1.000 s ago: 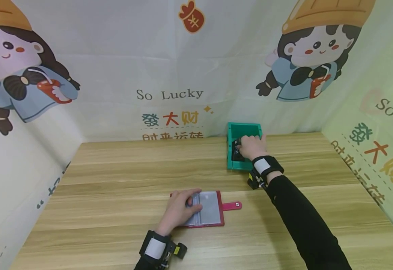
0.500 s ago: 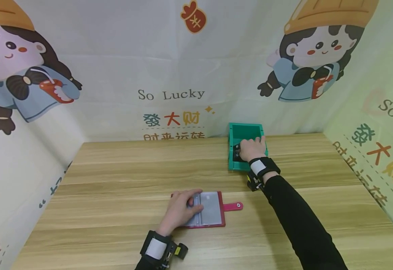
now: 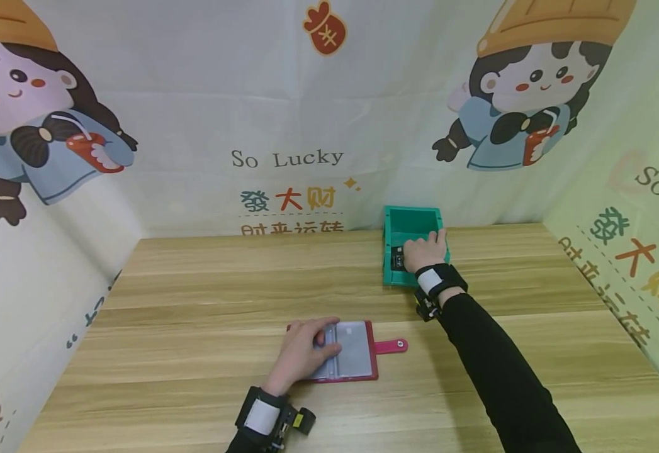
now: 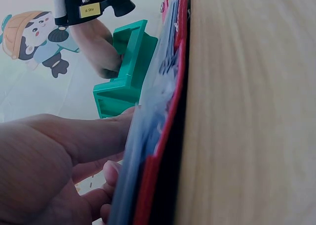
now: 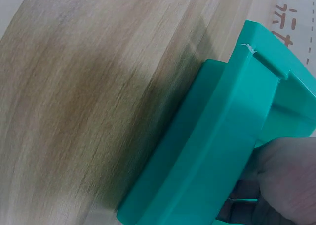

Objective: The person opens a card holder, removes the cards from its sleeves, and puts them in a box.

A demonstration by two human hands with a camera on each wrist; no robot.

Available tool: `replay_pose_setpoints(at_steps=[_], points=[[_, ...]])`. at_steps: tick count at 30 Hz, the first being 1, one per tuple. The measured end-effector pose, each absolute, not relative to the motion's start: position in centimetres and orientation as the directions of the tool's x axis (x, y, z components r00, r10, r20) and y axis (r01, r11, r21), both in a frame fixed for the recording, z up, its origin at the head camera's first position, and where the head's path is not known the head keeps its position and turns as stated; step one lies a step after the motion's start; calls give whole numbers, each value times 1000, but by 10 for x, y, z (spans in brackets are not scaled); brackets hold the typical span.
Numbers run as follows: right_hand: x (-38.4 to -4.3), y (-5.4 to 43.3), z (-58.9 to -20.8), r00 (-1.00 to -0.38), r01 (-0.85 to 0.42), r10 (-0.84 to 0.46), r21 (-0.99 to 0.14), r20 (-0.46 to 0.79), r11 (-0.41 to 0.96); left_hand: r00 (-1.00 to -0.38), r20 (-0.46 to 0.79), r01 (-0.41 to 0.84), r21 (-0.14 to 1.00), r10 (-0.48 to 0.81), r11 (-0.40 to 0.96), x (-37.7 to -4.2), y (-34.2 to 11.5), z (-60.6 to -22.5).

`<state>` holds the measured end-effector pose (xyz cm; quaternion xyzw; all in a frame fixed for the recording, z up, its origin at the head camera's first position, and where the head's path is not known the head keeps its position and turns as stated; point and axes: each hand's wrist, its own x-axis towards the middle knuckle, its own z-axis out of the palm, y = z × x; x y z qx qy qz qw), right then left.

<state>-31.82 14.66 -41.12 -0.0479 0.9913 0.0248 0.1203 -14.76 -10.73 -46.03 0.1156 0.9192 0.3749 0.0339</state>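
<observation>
A red card holder (image 3: 371, 362) lies open on the wooden table, its clear plastic sleeves (image 3: 353, 345) facing up. My left hand (image 3: 299, 353) rests on its left half, thumb and fingers spread loosely over the sleeves; the left wrist view shows the fingers against the sleeve edges. Farther back, my right hand (image 3: 424, 253) reaches into a green bin (image 3: 388, 220). A black card-like piece with pale print (image 3: 397, 258) shows beside that hand on the bin's left side. In the right wrist view the bin wall (image 5: 212, 151) hides most fingertips, so their hold is unclear.
The bin stands at the table's back edge against a printed cloth backdrop (image 3: 193, 126). A strap with a snap (image 3: 391, 346) sticks out rightward from the card holder. Bare wooden tabletop (image 3: 193, 302) lies left of the card holder.
Inside the bin, my right hand has shifted slightly toward the front, and the black piece now sits lower there. My left hand and the card holder stay in place.
</observation>
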Motion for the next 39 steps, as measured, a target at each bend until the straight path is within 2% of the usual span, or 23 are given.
replay_pose_setpoints(at_steps=[10,15,21,29,33,39], points=[[-315,148,-406,-957,-127,-109,51,-270,991,-972,20,178,706,232,685,-147,-107,-459],[-311,149,-398,-968,-148,-142,13,-207,989,-972,26,184,703,234,687,-147,-107,-459],[-298,149,-388,-982,-184,-186,-109,-12,977,-972,27,185,705,235,685,-147,-107,-459],[-266,143,-387,-956,-264,-219,-248,195,932,-972,19,177,709,233,683,-147,-108,-459],[-247,136,-394,-941,-320,-261,-307,217,896,-972,19,176,713,232,679,-147,-108,-460],[-220,127,-413,-934,-350,-329,-543,138,764,-972,28,183,713,233,677,-147,-108,-460]])
